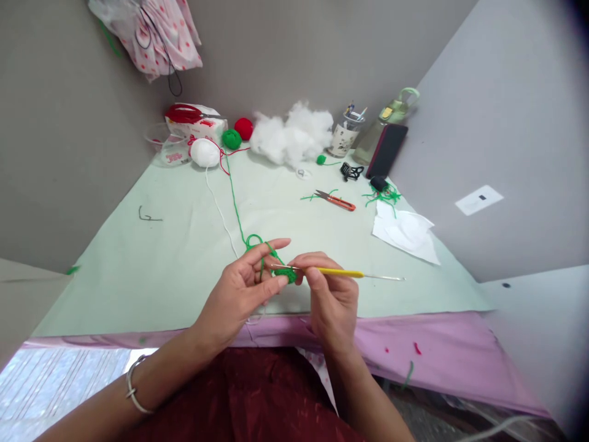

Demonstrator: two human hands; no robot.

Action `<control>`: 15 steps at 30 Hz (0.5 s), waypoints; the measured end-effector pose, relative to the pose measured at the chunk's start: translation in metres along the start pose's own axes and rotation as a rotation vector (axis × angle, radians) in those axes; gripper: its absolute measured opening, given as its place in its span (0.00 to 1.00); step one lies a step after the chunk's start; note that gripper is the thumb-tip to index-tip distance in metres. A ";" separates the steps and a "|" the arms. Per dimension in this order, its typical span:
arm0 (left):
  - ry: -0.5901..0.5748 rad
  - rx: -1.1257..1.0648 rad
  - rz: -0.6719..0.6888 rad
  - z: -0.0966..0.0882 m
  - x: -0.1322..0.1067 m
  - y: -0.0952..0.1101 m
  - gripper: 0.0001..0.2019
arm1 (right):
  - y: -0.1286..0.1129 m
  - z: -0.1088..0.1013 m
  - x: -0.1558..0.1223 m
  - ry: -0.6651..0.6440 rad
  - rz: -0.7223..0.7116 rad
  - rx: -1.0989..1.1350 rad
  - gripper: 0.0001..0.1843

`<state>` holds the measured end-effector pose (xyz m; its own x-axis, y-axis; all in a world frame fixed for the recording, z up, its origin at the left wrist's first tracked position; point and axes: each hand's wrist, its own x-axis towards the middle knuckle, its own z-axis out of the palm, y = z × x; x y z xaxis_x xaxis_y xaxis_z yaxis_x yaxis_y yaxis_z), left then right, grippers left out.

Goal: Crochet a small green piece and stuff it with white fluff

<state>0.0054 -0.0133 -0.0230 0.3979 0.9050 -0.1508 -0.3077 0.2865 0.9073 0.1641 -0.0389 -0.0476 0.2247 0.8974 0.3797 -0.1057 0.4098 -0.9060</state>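
Observation:
My left hand (246, 279) pinches a small green crochet piece (286, 274) between thumb and fingers, with green yarn looped over the raised index finger. In my right hand (334, 294) is a crochet hook (343, 272) with a yellow handle, held like a pencil. Its metal tip lies across the top of the green piece, while the other thin end points right. From the left hand a green strand runs back to a green yarn ball (231, 139). A white strand leads from a white yarn ball (205, 153) toward the same hand.
Along the back stand a red yarn ball (243, 128), white stuffing (292, 135), a pen cup (346, 134), a bottle (380, 132) and a phone (387, 151). Orange snips (338, 201), a black hair claw (351, 172) and white paper (405, 233) lie on the right.

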 end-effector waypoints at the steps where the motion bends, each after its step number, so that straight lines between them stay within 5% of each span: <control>1: 0.003 0.009 0.005 0.000 0.000 0.000 0.24 | 0.001 -0.001 0.000 0.009 0.007 -0.007 0.08; 15: 0.041 0.086 0.045 -0.004 0.000 0.004 0.18 | -0.009 -0.003 0.006 0.002 0.015 0.086 0.12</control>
<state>0.0009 -0.0114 -0.0207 0.3493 0.9289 -0.1229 -0.2485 0.2183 0.9437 0.1694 -0.0383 -0.0375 0.2242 0.9033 0.3658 -0.1916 0.4089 -0.8923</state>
